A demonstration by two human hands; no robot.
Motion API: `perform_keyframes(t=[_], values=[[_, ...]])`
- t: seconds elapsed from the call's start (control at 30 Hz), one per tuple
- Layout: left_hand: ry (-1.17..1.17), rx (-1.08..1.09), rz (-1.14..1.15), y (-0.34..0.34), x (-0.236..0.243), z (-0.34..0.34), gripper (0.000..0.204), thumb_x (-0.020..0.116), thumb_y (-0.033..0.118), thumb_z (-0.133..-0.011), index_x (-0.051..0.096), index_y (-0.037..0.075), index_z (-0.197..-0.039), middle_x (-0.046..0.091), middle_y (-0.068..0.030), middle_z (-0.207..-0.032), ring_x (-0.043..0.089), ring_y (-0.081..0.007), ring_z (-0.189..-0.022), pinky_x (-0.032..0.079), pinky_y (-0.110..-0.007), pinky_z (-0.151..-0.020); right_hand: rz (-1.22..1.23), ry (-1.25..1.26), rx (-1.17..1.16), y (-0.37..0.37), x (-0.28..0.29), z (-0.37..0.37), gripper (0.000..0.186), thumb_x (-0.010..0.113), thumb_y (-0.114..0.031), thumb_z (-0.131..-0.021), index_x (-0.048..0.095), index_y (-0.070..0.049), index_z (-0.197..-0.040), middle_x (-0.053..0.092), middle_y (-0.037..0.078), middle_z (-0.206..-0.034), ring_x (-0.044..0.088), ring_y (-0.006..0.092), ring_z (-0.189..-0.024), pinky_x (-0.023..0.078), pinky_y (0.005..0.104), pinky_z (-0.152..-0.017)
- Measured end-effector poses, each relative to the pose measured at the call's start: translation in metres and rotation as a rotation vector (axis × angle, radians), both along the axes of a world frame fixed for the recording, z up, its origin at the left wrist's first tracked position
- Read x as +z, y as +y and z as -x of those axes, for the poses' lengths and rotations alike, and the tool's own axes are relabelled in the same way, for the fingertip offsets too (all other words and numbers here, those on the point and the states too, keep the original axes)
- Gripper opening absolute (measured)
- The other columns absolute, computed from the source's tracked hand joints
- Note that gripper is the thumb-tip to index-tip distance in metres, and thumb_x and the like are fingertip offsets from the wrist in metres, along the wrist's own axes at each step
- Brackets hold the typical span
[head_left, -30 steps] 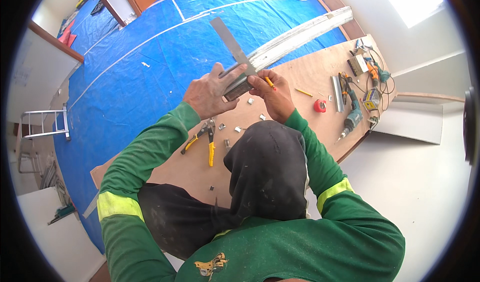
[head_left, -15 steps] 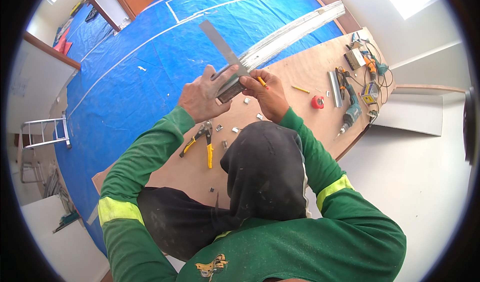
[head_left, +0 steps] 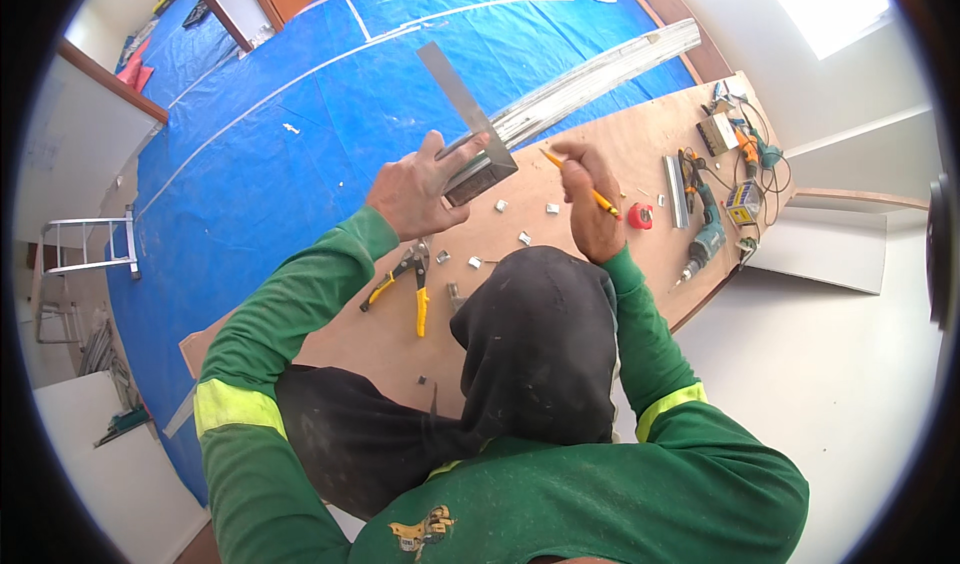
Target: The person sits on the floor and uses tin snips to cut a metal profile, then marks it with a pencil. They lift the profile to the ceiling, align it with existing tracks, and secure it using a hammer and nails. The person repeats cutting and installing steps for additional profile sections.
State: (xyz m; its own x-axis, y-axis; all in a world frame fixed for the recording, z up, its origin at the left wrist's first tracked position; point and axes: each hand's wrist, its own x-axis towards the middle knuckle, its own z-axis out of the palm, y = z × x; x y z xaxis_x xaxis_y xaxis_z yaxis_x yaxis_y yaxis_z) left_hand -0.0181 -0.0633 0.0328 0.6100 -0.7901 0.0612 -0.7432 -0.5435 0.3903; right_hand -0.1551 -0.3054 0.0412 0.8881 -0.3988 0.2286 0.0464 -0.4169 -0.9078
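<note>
From the head view, your left hand [head_left: 415, 189] is curled firmly around the near end of the long metal profile [head_left: 600, 79], its fingers also pressing the metal square [head_left: 463, 104] against it, so that the blade lies across the profile and sticks out beyond it. The profile slants up and away to the right from your grip, over the wooden board [head_left: 640, 134] and the blue sheet [head_left: 250, 214]. Your right hand [head_left: 595, 199] is closed to a pinch on the yellow pencil [head_left: 605, 204], its point facing the square but apart from it. You look to be at the step of marking the profile along the square; whether a line is drawn there is too small to tell. The next move would call for keeping the square pressed flush with your left hand while the pencil point meets the blade's edge. As for containers, a small box [head_left: 716, 132] stands among the tools at the board's far right, and a yellow-and-white box [head_left: 743, 202] lies near the drill [head_left: 706, 239]; you can't make out from here what either one holds.
</note>
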Motion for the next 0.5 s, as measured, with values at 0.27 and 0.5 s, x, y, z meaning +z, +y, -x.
perform_keyframes(t=[0.27,0.5], values=[[0.103,-0.036,0.034,0.001,0.003,0.001,0.100,0.084,0.033,-0.078,0.041,0.031,-0.168,0.055,-0.0125,-0.111,0.074,-0.0359,-0.084,0.066,-0.048,-0.078,0.049,-0.050,0.319,-0.002,0.011,-0.049,0.017,0.071,-0.007,-0.105,0.073,0.001,-0.121,0.077,0.004,-0.109,0.069,0.0097,-0.094,0.057,0.0285,-0.084],[0.092,-0.027,0.021,0.006,0.002,-0.002,0.103,0.085,0.034,-0.076,0.040,0.031,-0.169,0.055,-0.0123,-0.111,0.074,-0.0363,-0.083,0.066,-0.048,-0.078,0.193,-0.022,0.359,0.002,0.018,-0.047,0.017,0.071,-0.010,-0.103,0.073,0.000,-0.116,0.076,0.009,-0.096,0.071,0.0149,-0.084,0.057,0.0327,-0.077]])
